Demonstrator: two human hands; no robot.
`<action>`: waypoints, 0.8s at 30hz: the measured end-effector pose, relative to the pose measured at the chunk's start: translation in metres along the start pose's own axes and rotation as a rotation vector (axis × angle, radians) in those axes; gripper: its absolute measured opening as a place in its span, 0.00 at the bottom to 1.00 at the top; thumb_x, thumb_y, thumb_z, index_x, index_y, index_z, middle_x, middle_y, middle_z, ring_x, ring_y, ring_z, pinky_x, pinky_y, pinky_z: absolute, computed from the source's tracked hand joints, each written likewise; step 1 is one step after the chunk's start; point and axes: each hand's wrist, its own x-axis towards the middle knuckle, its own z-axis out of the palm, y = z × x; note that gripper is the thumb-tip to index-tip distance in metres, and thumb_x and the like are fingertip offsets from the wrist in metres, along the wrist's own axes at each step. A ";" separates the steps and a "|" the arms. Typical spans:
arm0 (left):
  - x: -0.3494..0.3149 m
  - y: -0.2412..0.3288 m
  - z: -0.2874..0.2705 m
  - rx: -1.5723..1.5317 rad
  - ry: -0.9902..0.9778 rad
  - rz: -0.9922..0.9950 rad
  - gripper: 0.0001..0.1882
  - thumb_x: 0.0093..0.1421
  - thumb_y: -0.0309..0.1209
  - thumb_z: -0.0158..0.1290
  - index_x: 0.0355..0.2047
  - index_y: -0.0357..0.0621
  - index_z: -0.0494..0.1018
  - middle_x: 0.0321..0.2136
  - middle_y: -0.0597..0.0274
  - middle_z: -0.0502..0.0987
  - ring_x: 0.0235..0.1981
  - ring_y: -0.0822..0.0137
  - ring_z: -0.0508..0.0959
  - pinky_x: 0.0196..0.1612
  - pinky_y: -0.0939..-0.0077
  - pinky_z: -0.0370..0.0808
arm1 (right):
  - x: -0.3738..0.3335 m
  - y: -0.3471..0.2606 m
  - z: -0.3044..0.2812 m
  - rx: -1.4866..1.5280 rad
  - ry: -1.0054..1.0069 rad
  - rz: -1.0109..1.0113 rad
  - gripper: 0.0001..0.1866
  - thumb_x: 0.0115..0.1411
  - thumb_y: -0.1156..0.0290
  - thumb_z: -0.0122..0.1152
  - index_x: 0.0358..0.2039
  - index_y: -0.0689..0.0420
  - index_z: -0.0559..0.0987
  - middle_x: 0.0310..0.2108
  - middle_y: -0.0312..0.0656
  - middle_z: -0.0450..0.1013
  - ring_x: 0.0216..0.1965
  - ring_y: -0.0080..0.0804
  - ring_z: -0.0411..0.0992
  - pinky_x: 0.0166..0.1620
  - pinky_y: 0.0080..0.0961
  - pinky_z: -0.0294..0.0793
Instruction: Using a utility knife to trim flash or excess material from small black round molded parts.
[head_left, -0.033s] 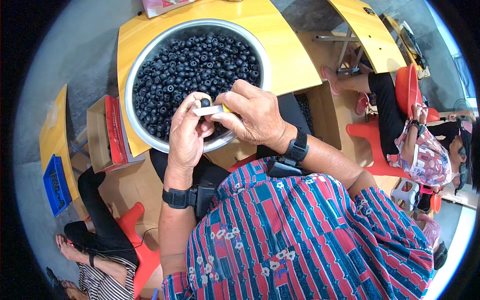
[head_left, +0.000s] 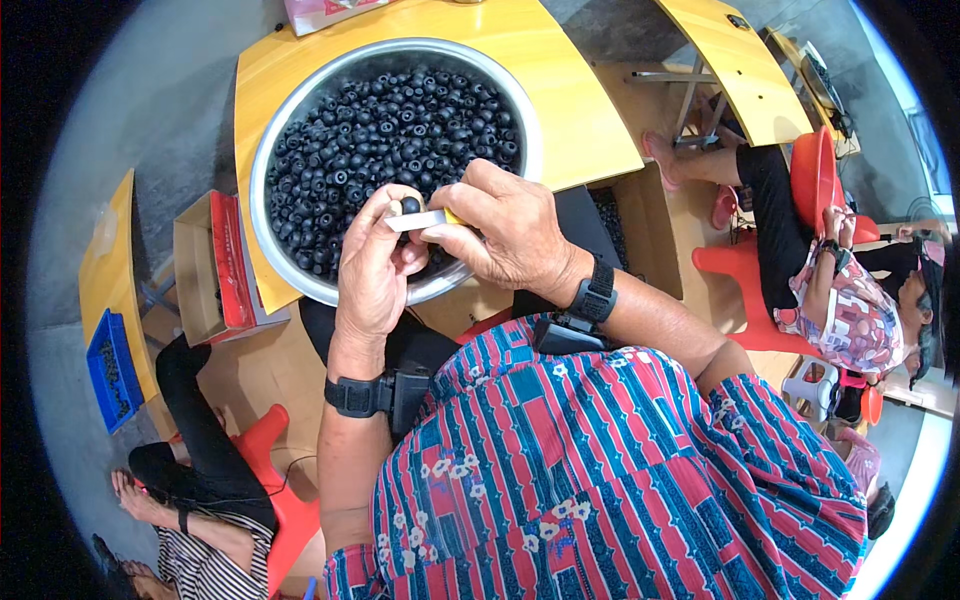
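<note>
Head camera: left hand (head_left: 372, 268) pinches small round black ball (head_left: 410, 205), best held steady while right hand (head_left: 512, 218), just beside, grips yellow-handled metal blade (head_left: 413, 221).

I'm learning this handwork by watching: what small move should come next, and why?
Probably a gentle press of the pale blade against the dark round piece: the left hand pinches the piece, the right hand grips the blade's yellow handle, and the blade lies right beside the piece, though whether they touch is unclear.
</note>
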 end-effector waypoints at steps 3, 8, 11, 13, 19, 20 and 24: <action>0.000 0.000 0.001 0.003 0.002 0.004 0.13 0.69 0.40 0.46 0.40 0.42 0.70 0.26 0.73 0.66 0.24 0.83 0.61 0.25 0.89 0.59 | 0.000 0.000 0.001 -0.007 0.002 0.020 0.12 0.54 0.58 0.66 0.32 0.52 0.80 0.22 0.38 0.64 0.22 0.35 0.69 0.24 0.31 0.69; 0.000 0.000 -0.001 0.000 -0.015 -0.003 0.14 0.69 0.41 0.47 0.41 0.42 0.70 0.26 0.72 0.66 0.24 0.82 0.61 0.25 0.90 0.59 | 0.000 0.000 0.001 -0.007 -0.013 0.029 0.11 0.54 0.59 0.66 0.32 0.52 0.80 0.22 0.38 0.65 0.22 0.35 0.69 0.24 0.31 0.69; -0.001 0.000 -0.001 0.000 -0.012 -0.005 0.14 0.68 0.41 0.47 0.41 0.42 0.69 0.27 0.71 0.66 0.25 0.82 0.61 0.25 0.90 0.59 | 0.000 0.000 0.001 0.008 -0.015 0.040 0.11 0.55 0.59 0.65 0.32 0.52 0.80 0.22 0.39 0.65 0.22 0.35 0.69 0.24 0.31 0.69; -0.001 0.001 -0.001 -0.001 -0.015 -0.007 0.14 0.68 0.41 0.47 0.41 0.42 0.69 0.27 0.71 0.66 0.25 0.82 0.61 0.25 0.90 0.58 | 0.000 0.000 0.000 0.017 -0.018 0.051 0.11 0.55 0.59 0.65 0.32 0.52 0.80 0.21 0.39 0.65 0.22 0.35 0.69 0.24 0.31 0.69; 0.000 0.000 -0.001 0.001 -0.017 -0.004 0.14 0.68 0.41 0.48 0.40 0.43 0.69 0.27 0.71 0.65 0.25 0.82 0.61 0.25 0.90 0.58 | 0.001 -0.001 -0.001 0.021 -0.036 0.061 0.10 0.56 0.59 0.64 0.31 0.52 0.80 0.22 0.39 0.65 0.22 0.35 0.69 0.24 0.31 0.69; 0.000 0.000 -0.001 0.002 -0.014 0.001 0.14 0.68 0.41 0.48 0.40 0.42 0.69 0.27 0.71 0.65 0.25 0.82 0.61 0.25 0.90 0.58 | 0.001 -0.002 0.000 0.039 -0.019 0.063 0.11 0.55 0.59 0.65 0.29 0.53 0.79 0.22 0.40 0.65 0.22 0.37 0.69 0.24 0.32 0.69; 0.001 0.000 -0.004 0.007 -0.032 0.001 0.14 0.68 0.41 0.47 0.40 0.42 0.69 0.27 0.71 0.66 0.25 0.81 0.61 0.25 0.89 0.59 | 0.002 -0.003 0.001 0.088 0.013 0.122 0.12 0.55 0.60 0.65 0.26 0.55 0.78 0.21 0.42 0.65 0.23 0.40 0.69 0.25 0.35 0.69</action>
